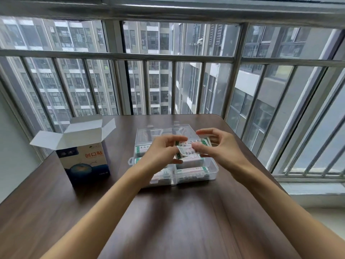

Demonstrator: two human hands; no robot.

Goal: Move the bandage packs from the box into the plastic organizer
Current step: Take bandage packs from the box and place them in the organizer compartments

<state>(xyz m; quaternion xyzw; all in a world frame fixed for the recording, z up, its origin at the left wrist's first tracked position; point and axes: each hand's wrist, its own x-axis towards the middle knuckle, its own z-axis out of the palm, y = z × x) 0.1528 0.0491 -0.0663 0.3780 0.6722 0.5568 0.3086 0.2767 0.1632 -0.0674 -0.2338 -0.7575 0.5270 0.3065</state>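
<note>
A dark wood-grain tabletop (186, 217) stands against a wide window (168, 43) fitted with metal bars (115, 55). Grey high-rise apartment blocks (74, 81) fill the view outside under flat daylight.

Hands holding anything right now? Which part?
Both hands hold one bandage pack above the plastic organizer. The left hand pinches its left end, and the right hand pinches its right end.

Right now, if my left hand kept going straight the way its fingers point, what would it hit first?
Probably the right hand. The left hand points rightward over the plastic organizer, both hands pinching the same bandage pack, so the right hand's fingertips come first. Depth is hard to judge from this one view.
</note>
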